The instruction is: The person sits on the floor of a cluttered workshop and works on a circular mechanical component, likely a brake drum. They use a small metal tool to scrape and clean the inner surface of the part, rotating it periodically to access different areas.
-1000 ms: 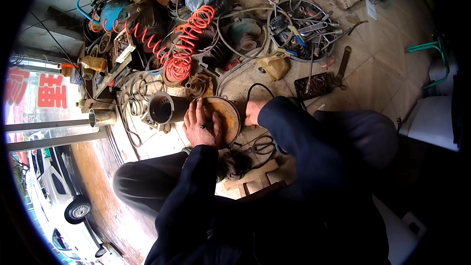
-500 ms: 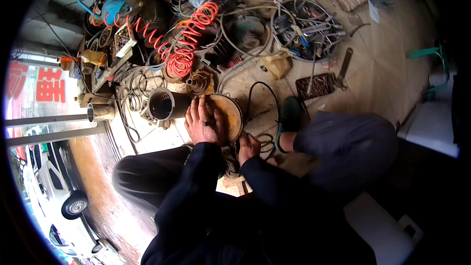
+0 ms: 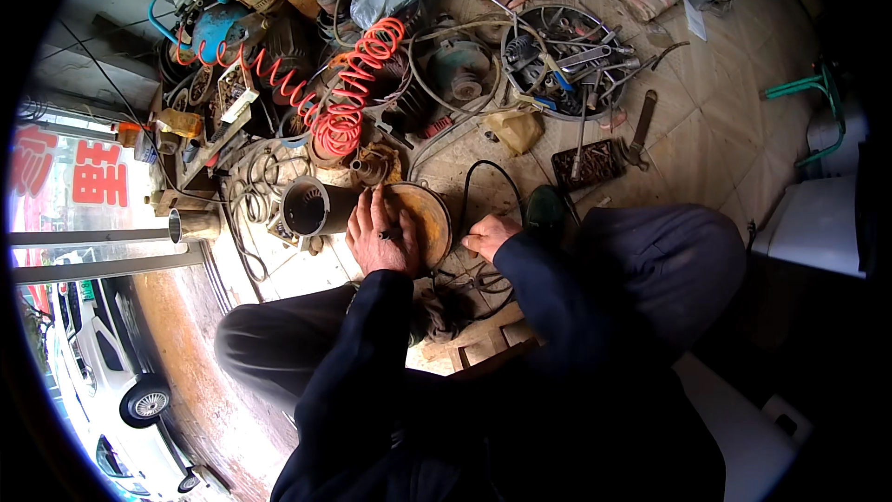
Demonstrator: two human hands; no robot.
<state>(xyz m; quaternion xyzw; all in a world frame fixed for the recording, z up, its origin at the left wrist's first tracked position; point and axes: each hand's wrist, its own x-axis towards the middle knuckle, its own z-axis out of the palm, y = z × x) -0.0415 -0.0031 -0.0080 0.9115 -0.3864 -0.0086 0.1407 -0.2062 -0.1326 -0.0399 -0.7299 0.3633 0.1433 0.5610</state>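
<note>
A rusty round metal piece (image 3: 429, 223) with a pale rim stands between my knees. My left hand (image 3: 381, 242) lies over its left side, fingers stretched out and a little apart. A small dark rod-like bit (image 3: 387, 234) shows by those fingers; I cannot tell whether it is held. Just right of the rim, my right hand (image 3: 492, 236) is closed, thumb and fingers pressed together. Whatever it pinches is too small to make out. Against the left fingers lies a grey hollow metal cylinder (image 3: 308, 206), its open end facing left. A dark crumpled cloth-like thing (image 3: 439, 313) lies below.
A black cable (image 3: 467, 186) loops beyond my right hand. Farther off are a hammer (image 3: 641, 130), a tray of small parts (image 3: 590, 165), a round basin of tools (image 3: 567, 60), and a red coiled hose (image 3: 339, 121). A metal cup (image 3: 189, 225) stands at left.
My right hand has moved right, from below the rusty piece's rim to beside it. The left hand stays on the piece. The view has shifted slightly.
</note>
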